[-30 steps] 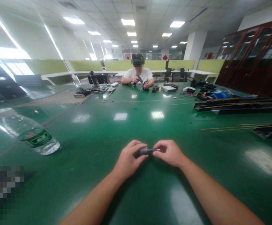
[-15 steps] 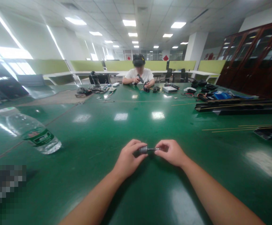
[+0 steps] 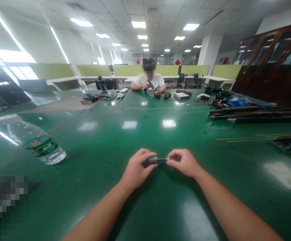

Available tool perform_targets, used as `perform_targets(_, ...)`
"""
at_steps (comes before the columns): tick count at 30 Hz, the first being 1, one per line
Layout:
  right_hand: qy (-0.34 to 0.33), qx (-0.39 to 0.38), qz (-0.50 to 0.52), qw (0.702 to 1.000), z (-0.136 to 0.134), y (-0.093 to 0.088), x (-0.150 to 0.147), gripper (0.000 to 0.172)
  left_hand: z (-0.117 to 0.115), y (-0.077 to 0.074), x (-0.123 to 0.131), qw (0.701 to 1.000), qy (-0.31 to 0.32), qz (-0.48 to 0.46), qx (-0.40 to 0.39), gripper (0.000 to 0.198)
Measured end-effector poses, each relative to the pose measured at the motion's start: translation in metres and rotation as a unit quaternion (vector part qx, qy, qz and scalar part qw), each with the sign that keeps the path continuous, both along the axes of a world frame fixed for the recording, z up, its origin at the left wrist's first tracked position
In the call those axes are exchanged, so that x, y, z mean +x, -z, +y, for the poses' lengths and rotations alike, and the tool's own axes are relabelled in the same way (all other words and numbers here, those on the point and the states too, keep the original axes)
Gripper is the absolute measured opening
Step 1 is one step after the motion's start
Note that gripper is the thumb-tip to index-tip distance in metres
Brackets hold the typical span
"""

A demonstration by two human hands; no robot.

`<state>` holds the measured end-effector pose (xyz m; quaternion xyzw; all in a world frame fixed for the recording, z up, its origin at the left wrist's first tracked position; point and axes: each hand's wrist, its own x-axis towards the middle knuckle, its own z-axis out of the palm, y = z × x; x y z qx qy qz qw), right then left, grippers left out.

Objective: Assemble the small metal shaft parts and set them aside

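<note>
My left hand (image 3: 139, 168) is closed around the dark grey body of a cylindrical piece with a thin metal shaft (image 3: 152, 160), held sideways over the table. The shaft points right, toward my right hand (image 3: 183, 162). Thumb and fingertips of my right hand pinch the shaft's far end; whether a separate small part sits between them I cannot make out. Part of the grey body is hidden behind my left fingers.
On the green table (image 3: 105, 147), a clear water bottle (image 3: 43, 147) with a green label is at left. Black channels (image 3: 258, 115) with thin yellowish rods lie at right. Across the table a person (image 3: 149, 80) holds a dark tool. Electronics (image 3: 107, 95) and a white box (image 3: 182, 95) are near them.
Both hands keep their hold on the grey piece. The right hand has shifted very slightly to the right, and slightly more of the shaft may show.
</note>
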<state>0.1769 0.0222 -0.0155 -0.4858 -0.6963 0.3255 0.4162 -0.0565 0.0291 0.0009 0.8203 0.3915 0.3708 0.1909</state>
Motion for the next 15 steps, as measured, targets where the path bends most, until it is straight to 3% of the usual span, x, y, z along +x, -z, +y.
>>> perform_targets(10,0.004,-0.018,0.016,1.0,0.0003,0.0002,0.0007,0.011,0.001,-0.0014,-0.0002,1.0,-0.001,-0.004,0.007,0.026)
perform_targets(13,0.001,-0.024,0.123,0.992,0.0016,0.0008,0.0029,0.015,0.0016,-0.0026,-0.0002,0.999,-0.014,-0.031,-0.009,0.024)
perform_targets(15,0.007,-0.032,0.253,0.967,0.004,0.0008,0.0054,0.019,0.0034,-0.0022,-0.0002,0.996,-0.048,-0.064,-0.037,0.027)
